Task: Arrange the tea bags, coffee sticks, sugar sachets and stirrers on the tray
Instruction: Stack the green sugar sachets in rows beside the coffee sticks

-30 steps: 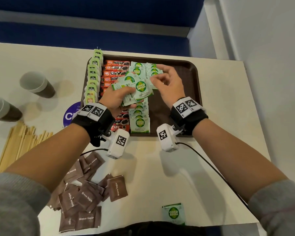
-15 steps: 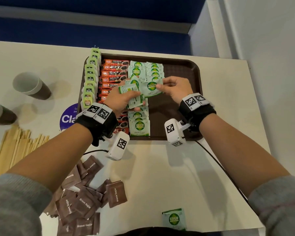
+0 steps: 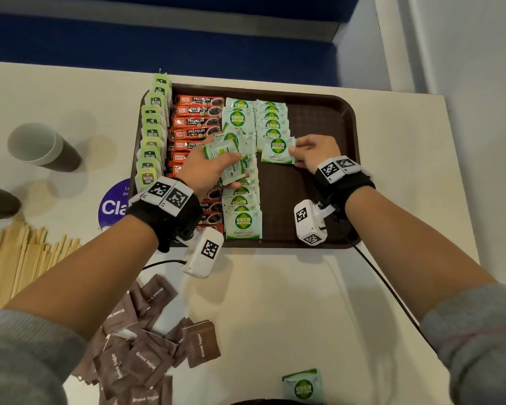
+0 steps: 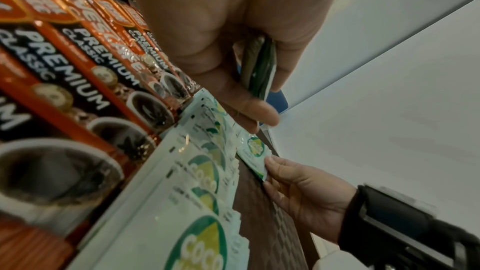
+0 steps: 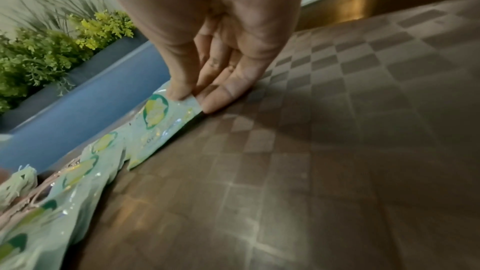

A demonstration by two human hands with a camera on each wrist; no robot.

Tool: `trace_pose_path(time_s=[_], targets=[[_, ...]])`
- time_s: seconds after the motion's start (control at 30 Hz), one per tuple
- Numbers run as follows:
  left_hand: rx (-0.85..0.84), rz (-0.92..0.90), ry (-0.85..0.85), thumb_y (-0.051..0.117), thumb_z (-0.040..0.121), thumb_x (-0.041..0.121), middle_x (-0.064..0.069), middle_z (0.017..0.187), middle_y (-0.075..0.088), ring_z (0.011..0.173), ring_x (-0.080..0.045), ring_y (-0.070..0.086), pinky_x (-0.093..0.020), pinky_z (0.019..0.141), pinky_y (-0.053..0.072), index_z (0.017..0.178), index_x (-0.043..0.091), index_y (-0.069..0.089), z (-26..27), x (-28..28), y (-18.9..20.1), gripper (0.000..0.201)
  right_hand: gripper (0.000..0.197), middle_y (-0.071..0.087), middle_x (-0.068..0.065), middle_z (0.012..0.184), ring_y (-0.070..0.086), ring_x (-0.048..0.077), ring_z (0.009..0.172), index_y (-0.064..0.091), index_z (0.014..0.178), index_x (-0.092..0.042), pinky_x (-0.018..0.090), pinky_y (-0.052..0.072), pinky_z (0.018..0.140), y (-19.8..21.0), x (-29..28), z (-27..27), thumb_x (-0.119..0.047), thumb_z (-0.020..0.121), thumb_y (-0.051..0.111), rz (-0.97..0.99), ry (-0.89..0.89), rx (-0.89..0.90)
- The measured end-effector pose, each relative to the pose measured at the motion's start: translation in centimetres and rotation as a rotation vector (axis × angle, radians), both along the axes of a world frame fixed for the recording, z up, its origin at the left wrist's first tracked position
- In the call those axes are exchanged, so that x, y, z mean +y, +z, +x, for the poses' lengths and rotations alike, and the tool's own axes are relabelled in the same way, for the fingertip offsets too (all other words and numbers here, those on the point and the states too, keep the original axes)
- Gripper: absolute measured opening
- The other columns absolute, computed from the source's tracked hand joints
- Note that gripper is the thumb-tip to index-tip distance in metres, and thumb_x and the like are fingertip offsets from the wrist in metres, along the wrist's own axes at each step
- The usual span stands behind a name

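Note:
A brown tray (image 3: 327, 118) holds a column of green tea bags (image 3: 151, 141), red coffee sticks (image 3: 197, 112) and two columns of green coco sugar sachets (image 3: 272, 118). My left hand (image 3: 216, 168) hovers over the tray's middle and grips a small stack of coco sachets (image 4: 258, 69). At the foot of the right sachet column my right hand (image 3: 310, 153) pinches the edge of one coco sachet (image 3: 278, 150), thumb on top (image 5: 179, 91), as it lies on the tray floor (image 5: 337, 130).
Brown sugar sachets (image 3: 146, 352) lie heaped at the table's near left. Wooden stirrers (image 3: 21, 258) are piled at the left edge, with two paper cups (image 3: 41, 147) beyond. A stray coco sachet (image 3: 303, 385) sits at the near edge. The tray's right half is bare.
My right hand drew one coco sachet from the left hand's stack and lowered it rightward onto the tray below the right column. The left hand stayed over the tray's middle.

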State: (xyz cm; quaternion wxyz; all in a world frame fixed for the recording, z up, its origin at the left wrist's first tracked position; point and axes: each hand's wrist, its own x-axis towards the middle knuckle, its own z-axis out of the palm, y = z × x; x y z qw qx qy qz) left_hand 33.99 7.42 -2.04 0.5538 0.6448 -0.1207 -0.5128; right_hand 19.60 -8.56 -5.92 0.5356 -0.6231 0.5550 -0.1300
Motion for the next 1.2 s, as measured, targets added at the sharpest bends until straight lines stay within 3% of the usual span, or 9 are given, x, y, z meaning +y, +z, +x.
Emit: trace_pose_path(time_s=[0.37,0.57,0.83,0.93,1.03,1.1,1.2], targets=[[0.020,-0.018,-0.013,0.061,0.090,0.006,-0.017,0.114,0.066,0.079,-0.026,0.069,-0.025,0.048,0.055,0.125,0.005,0.052,0.3,-0.2,-0.4,0.036,0.014,0.062,-0.002,0.070,0.066,0.016,0.071,0.063,0.082,-0.015,0.029,0.058,0.072,-0.3,-0.1,0.9,-0.014,0.078,0.076,-0.056,0.002,0.054],[0.010,-0.021,-0.019,0.061,0.090,0.005,-0.014,0.110,0.067,0.075,-0.023,0.070,-0.025,0.048,0.054,0.126,0.005,0.052,0.1,-0.2,-0.3,0.037,0.020,0.061,-0.003,0.068,0.064,0.012,0.065,0.066,0.090,-0.010,0.026,0.059,0.068,0.0,-0.1,0.8,-0.018,0.076,0.078,-0.080,-0.015,0.073],[-0.008,-0.021,-0.037,0.062,0.089,0.007,-0.002,0.100,0.069,0.075,-0.015,0.070,-0.025,0.050,0.056,0.115,0.010,0.055,-0.1,-0.2,0.4,0.028,0.020,0.064,0.000,0.075,0.063,0.010,0.062,0.066,0.088,-0.015,0.018,0.056,0.056,1.6,0.7,1.0,-0.029,0.077,0.076,-0.206,-0.025,0.053],[-0.006,-0.021,-0.040,0.064,0.088,0.009,0.002,0.095,0.070,0.073,-0.013,0.070,-0.027,0.052,0.058,0.109,0.016,0.056,-0.3,0.0,0.6,0.023,0.019,0.065,0.000,0.073,0.064,0.010,0.061,0.066,0.084,-0.021,0.023,0.058,0.065,3.0,1.6,1.7,-0.036,0.077,0.075,-0.195,0.037,-0.031],[0.005,-0.027,-0.071,0.065,0.088,0.011,0.007,0.083,0.072,0.069,-0.013,0.070,-0.027,0.054,0.058,0.102,0.021,0.059,-0.5,0.1,1.0,0.018,0.023,0.068,0.000,0.085,0.066,0.011,0.074,0.069,0.093,-0.020,0.028,0.058,0.074,4.1,2.8,2.5,-0.037,0.078,0.074,-0.104,0.192,-0.149],[0.028,-0.030,-0.096,0.064,0.088,0.010,0.007,0.078,0.072,0.068,-0.013,0.070,-0.026,0.054,0.057,0.101,0.020,0.059,-0.7,0.2,1.2,0.016,0.022,0.067,-0.002,0.084,0.064,0.012,0.079,0.069,0.097,-0.021,0.026,0.057,0.074,4.6,3.4,2.9,-0.031,0.078,0.075,-0.128,0.310,-0.181],[0.058,-0.045,-0.123,0.061,0.089,0.007,-0.002,0.090,0.069,0.077,-0.019,0.067,-0.024,0.050,0.057,0.107,0.015,0.058,-1.0,0.4,1.4,0.020,0.014,0.064,0.000,0.080,0.061,0.013,0.076,0.069,0.089,-0.022,0.024,0.055,0.068,5.0,3.7,3.1,-0.020,0.077,0.076,-0.159,0.333,-0.238]])
